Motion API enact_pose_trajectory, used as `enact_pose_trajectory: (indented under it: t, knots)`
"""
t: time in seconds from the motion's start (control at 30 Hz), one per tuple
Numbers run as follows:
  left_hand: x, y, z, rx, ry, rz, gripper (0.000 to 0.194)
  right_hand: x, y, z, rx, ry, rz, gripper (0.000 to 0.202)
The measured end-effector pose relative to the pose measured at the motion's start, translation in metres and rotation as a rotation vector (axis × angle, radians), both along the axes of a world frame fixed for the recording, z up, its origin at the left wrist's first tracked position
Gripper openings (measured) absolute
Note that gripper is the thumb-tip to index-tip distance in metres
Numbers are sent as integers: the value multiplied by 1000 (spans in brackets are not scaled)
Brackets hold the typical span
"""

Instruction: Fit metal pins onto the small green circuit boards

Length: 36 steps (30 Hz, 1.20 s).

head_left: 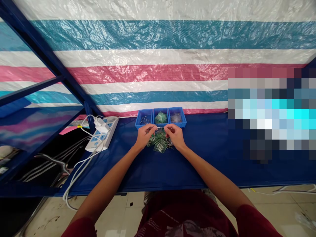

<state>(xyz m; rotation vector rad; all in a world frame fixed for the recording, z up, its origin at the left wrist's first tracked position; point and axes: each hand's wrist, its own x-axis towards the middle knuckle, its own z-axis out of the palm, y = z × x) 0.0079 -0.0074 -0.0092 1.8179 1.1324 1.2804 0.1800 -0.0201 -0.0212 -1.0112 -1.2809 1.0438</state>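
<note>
My left hand (145, 135) and my right hand (175, 135) face each other just in front of a blue three-part bin (182, 125). A thin, silvery rod-like piece (160, 127) spans the gap between them, its ends pinched by the fingertips of both hands; its exact kind is too small to make out. Below the hands lies a pile of small green-tinted plastic packets (160, 144) with metal pieces among them. Loose metal pins (145, 120) are in the bin's left compartment, green packets (161, 117) in the middle one, clear packets (176, 118) in the right.
A white power strip (107, 140) with a plugged-in adapter (101, 125) lies left on the blue table (197, 164), its white cables (79, 169) running over the front edge. Blue frame bars (71, 87) rise at the left. A striped sheet (153, 72) hangs behind. The right side is pixelated.
</note>
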Motion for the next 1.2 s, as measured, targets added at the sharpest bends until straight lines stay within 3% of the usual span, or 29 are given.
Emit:
enact_pose_trajectory:
  t: [0.67,0.9,1.2]
  knots:
    - [2,5,-1,-92,-211,-56,31,-2,2,-6,-13,-41,22,41]
    - [4,3,-1,-227,-321,-190,36,0,2,-5,-9,39,-13,43]
    - [0,8,-4,-136,-168,-6,34,1,4,-7,-6,78,-41,43]
